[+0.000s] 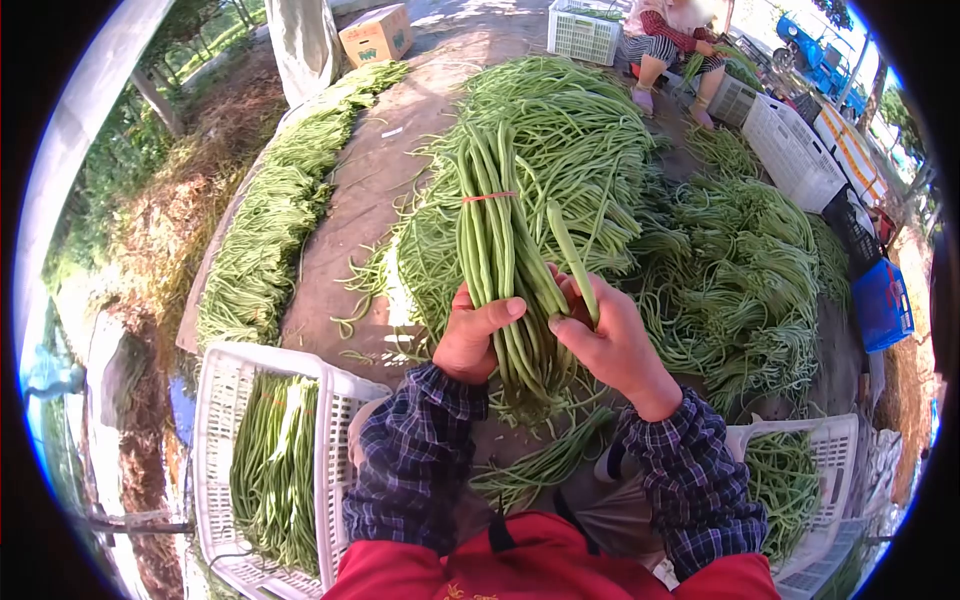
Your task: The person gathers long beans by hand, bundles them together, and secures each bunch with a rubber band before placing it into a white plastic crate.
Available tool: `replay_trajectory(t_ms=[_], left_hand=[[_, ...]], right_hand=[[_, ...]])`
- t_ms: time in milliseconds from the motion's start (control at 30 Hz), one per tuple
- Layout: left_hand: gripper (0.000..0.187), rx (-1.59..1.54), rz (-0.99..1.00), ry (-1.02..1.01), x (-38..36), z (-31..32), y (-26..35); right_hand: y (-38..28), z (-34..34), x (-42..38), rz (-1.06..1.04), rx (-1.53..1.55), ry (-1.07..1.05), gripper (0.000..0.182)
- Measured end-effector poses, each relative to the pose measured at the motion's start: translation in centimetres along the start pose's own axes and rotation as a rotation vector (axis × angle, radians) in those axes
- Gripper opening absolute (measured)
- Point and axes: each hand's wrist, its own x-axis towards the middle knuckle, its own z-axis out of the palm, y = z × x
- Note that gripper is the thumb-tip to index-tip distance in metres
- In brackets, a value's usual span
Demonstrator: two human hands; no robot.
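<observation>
A bundle of long green beans stands upright before me, with a red rubber band around its upper part. My left hand is closed around the bundle's lower part, thumb across the front. On the bundle's right side, my right hand pinches a paler, thicker long bean between thumb and fingers; its tip points up and left. The fingers touch the bundle's edge, and some are hidden behind it. Behind both hands lies a large heap of loose long beans.
A white crate of beans stands at lower left, another crate at lower right. A long row of beans lies left, a second heap right. A seated person handles beans at the back, near a white crate.
</observation>
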Motion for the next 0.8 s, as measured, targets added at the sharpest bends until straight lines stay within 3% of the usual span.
replay_trajectory(t_ms=[133,200,367,433,533,667,800], left_hand=[[0.047,0.033,0.003,0.036,-0.3,-0.7,0.1],[0.049,0.059,-0.011,0.012,-0.2,-0.5,0.4],[0.048,0.064,-0.009,0.047,-0.2,-0.7,0.4],[0.047,0.047,-0.006,0.084,-0.2,-0.8,0.3],[0.046,0.047,-0.023,0.092,-0.2,-1.0,0.3],[0.046,0.071,-0.06,0.083,-0.2,-0.8,0.5],[0.044,0.181,-0.067,0.117,-0.2,-0.7,0.2]], right_hand=[[-1.1,-1.3,0.3,0.103,-0.078,-0.016,0.023],[-0.8,-1.4,0.5,0.027,0.016,0.049,0.019],[-0.7,-2.0,0.5,0.095,0.167,-0.058,0.021],[-2.3,-2.2,0.5,0.267,0.377,-0.154,0.023],[-2.5,-2.9,0.6,0.398,0.446,-0.207,0.024],[-1.5,-2.6,0.5,0.344,0.405,-0.265,0.026],[-1.0,-1.1,0.2,0.182,0.269,-0.17,0.034]])
